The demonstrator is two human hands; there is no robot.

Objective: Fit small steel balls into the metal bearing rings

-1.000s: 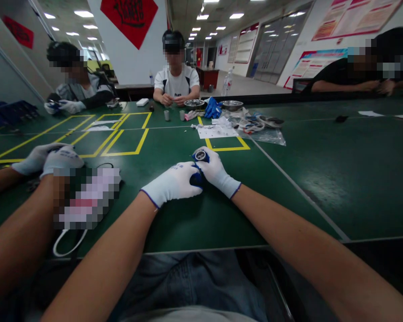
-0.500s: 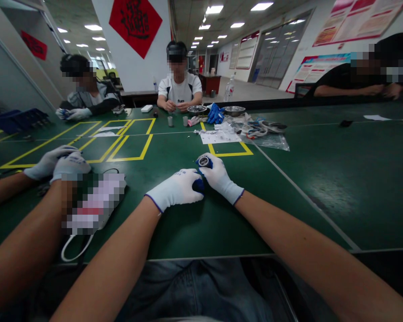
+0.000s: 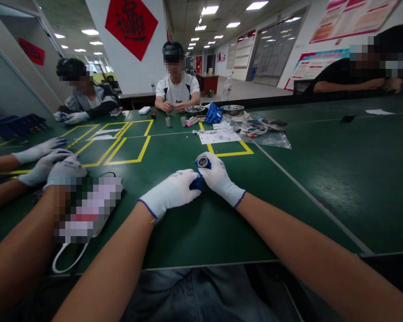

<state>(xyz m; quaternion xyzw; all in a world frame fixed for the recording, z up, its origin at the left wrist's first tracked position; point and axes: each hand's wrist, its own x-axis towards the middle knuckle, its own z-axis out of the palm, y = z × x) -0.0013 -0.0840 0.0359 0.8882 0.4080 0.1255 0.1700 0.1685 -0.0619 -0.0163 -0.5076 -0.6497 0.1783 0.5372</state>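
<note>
My right hand (image 3: 216, 175), in a white glove with a blue palm, is closed around a small metal cylinder (image 3: 203, 162). The cylinder's round end faces up, with a pale rim and a dark inside. Close beside it, my left hand (image 3: 179, 187) wears the same kind of glove. Its fingers and thumb are curled in, near the right hand's fingers, and whatever lies in them is hidden. Both hands are just above the green table (image 3: 221, 237), near its middle.
Gloved hands of people (image 3: 65, 171) rest at the left, by a white strapped pouch (image 3: 109, 201). Ahead lie white paper (image 3: 218, 136), gloves and plastic bags (image 3: 262, 127), blue gloves (image 3: 214, 114), metal bowls (image 3: 195, 110) and grey cylinders (image 3: 168, 122). Yellow tape marks the table.
The view has shifted slightly. Another gloved hand now shows at the far left. My two hands keep nearly the same pose, the right one still on the cylinder.
</note>
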